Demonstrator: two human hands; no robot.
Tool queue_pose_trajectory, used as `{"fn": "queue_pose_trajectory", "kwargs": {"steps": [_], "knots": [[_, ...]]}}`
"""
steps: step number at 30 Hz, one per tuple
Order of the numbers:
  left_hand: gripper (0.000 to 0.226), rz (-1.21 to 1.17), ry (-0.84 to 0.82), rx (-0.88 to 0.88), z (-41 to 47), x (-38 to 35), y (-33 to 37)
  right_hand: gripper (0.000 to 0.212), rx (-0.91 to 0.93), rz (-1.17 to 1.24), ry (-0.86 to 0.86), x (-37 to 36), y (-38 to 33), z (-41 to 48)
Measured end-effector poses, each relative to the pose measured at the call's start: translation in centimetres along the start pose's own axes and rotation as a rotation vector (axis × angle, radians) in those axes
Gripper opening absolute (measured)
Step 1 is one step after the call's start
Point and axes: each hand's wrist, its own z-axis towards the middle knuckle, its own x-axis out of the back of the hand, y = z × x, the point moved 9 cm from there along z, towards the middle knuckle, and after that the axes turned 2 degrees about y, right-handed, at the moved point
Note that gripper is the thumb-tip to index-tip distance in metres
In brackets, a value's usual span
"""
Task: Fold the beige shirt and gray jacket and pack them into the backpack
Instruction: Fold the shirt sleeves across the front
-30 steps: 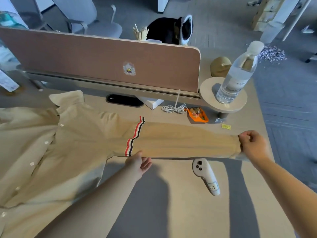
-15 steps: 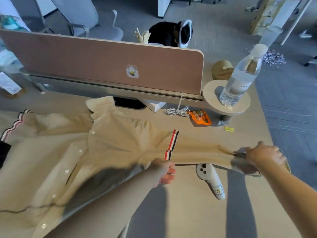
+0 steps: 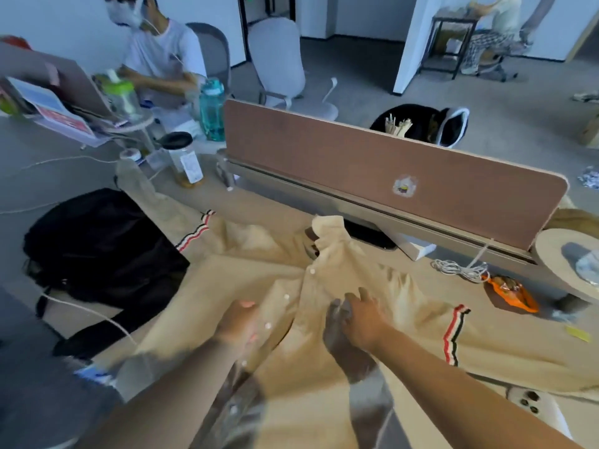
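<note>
Beige shirt (image 3: 324, 280) could fold crooked, I think, if I leave its wrinkles, and its sleeve may drag the white controller (image 3: 534, 408) at its edge. It lies buttons up on the desk (image 3: 265, 202), 1 striped sleeve beside the black backpack (image 3: 97, 247); my right hand (image 3: 363, 315) rests flat on it, fingers apart, the left hand (image 3: 241, 322) too blurred to tell

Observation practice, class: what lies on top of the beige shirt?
Both hands: the left hand and right hand lie on the shirt by its buttons. The cloth under them is hidden.
</note>
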Motion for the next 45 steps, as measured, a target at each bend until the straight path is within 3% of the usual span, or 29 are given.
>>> {"fn": "queue_pose_trajectory", "kwargs": {"steps": [5, 7, 10, 13, 15, 17, 19, 22, 25, 29, 32, 34, 36, 38, 42, 45], "knots": [[0.011, 0.003, 0.164, 0.024, 7.4, 10.6, -0.8, 0.056, 0.059, -0.004, 0.0, -1.7, -9.1, 5.5], [0.029, 0.067, 0.22, 0.014, 11.1, 13.4, -0.2, 0.059, 0.058, -0.029, 0.088, -1.6, -11.9, 7.9], [0.043, 0.025, 0.295, -0.007, 15.9, 16.5, 2.0, 0.066, -0.137, -0.054, 0.172, -1.9, -11.9, 10.9], [0.057, -0.049, 0.341, -0.027, 20.5, 19.3, 4.5, 0.069, -0.269, 0.026, -0.138, -6.5, -9.6, 12.5], [0.063, -0.234, 0.27, 0.041, 24.0, 20.4, 4.9, 0.077, -0.289, -0.02, -0.29, -9.0, -8.4, 12.3], [0.057, -0.517, 0.064, 0.163, 27.0, 20.0, 5.3, 0.083, -0.373, 0.033, -0.184, -9.1, -7.6, 12.1], [0.051, -0.724, -0.144, 0.213, 28.2, 19.3, 6.9, 0.073, -0.396, 0.001, -0.002, -8.1, -8.2, 12.3], [0.042, -0.759, -0.284, 0.125, 28.5, 19.6, 10.5, 0.057, -0.376, -0.133, 0.202, -5.9, -12.1, 12.2], [0.037, -0.693, -0.322, 0.04, 28.8, 20.9, 12.6, 0.053, -0.22, -0.164, 0.264, -5.3, -18.1, 13.4], [0.027, -0.442, -0.184, -0.009, 29.7, 25.5, 13.2, 0.055, -0.118, -0.107, 0.103, -6.4, -24.6, 16.2], [0.021, -0.365, -0.079, -0.076, 29.7, 29.2, 13.8, 0.07, -0.122, -0.067, -0.039, -8.8, -26.4, 17.7], [0.013, -0.486, -0.031, -0.109, 29.6, 31.6, 14.5, 0.082, -0.116, -0.057, -0.083, -10.4, -26.5, 18.4], [0.022, -0.72, -0.107, -0.18, 29.2, 32.9, 15.7, 0.092, -0.077, -0.087, 0.031, -10.4, -26.4, 19.1], [0.037, -0.937, -0.26, -0.225, 28.6, 33.6, 16.6, 0.076, -0.122, -0.09, -0.089, -11.5, -25.8, 19.1], [0.048, -1.137, -0.347, -0.076, 29.6, 35.4, 14.0, 0.072, -0.213, -0.06, -0.195, -13.3, -24.8, 19.1], [0.072, -1.178, -0.421, -0.035, 30.2, 35.8, 12.6, 0.077, -0.235, -0.124, -0.215, -13.7, -24.2, 19.4]]}}
